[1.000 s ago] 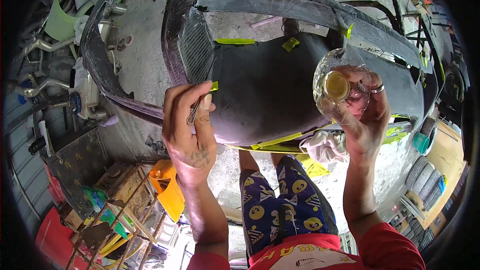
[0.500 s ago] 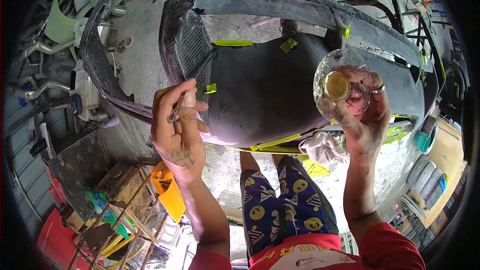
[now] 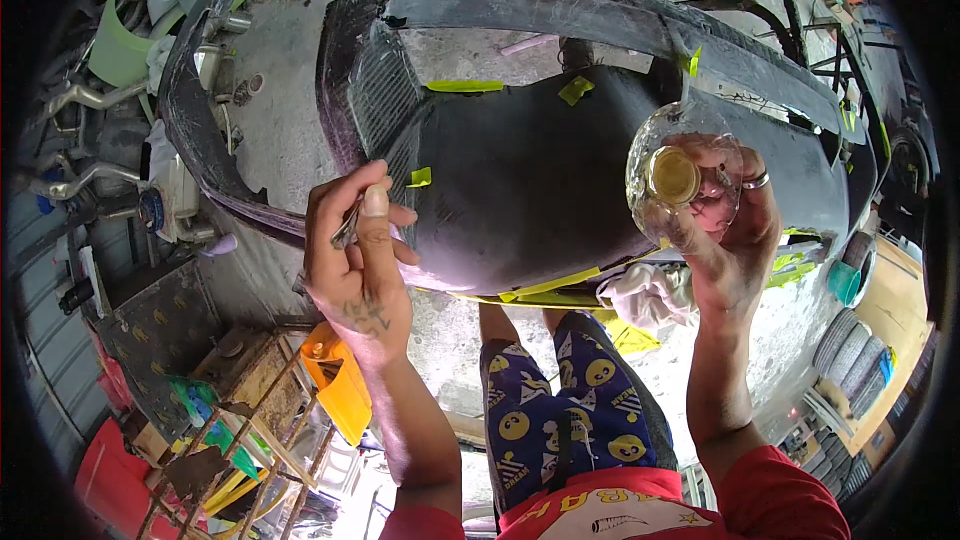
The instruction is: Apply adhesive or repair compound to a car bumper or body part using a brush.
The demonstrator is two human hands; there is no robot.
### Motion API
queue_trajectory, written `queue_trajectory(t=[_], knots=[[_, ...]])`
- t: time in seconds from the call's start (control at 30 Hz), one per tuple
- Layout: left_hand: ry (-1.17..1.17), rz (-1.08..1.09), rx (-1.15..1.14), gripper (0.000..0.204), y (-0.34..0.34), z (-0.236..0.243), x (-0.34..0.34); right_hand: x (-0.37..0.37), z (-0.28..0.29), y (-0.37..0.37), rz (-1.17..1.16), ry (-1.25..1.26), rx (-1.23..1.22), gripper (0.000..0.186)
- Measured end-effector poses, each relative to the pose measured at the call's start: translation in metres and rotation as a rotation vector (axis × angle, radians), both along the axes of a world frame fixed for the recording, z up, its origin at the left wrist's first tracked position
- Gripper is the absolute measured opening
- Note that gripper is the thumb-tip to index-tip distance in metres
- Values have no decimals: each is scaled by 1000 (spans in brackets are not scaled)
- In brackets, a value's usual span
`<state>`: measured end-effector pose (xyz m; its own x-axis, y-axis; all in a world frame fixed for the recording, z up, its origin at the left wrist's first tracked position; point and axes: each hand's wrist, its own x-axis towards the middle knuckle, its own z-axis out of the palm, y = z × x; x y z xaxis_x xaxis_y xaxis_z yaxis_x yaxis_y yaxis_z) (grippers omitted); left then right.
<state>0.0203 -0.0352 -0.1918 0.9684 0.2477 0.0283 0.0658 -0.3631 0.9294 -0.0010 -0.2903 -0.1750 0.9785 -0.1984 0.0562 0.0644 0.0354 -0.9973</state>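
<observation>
Head view: the left hand (image 3: 358,265) has its grip pinched on a thin metal tool (image 3: 348,225) at the edge of the dark car bumper (image 3: 520,190). The right hand (image 3: 730,230) is wrapped around a clear glass bottle (image 3: 680,175) held above the bumper (probably slippery and breakable, best gripped round its body). Yellow tape strips (image 3: 464,86) dot the bumper.

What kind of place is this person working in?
Most likely a car body repair workshop: a dark bumper dotted with yellow tape pieces, exhaust pipes lying on the left, and stacked tyres at right.
</observation>
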Motion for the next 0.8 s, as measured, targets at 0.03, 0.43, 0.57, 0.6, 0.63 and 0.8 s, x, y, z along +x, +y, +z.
queue_trajectory(t=[0.03, 0.43, 0.57, 0.6, 0.63, 0.8], knots=[[5, 1, 4, 25, -1, -1, 0, -1, 0, 0, -4, 14, -6, 46], [-96, 167, -67, 32, 9, 27, -17, 0, 5, 4, 43, 91, -26, 44], [-286, 227, -288, 36, 18, 55, -23, 2, 6, 18, 141, 64, -31, 41], [-326, 224, -325, 35, 19, 62, -25, 2, 12, 22, 156, 138, -15, 40], [-365, 220, -362, 35, 19, 69, -27, 5, 13, 26, 154, 131, -25, 40], [-351, -124, -110, 34, 37, 84, -30, 12, 7, 51, 268, 177, -157, 39]])
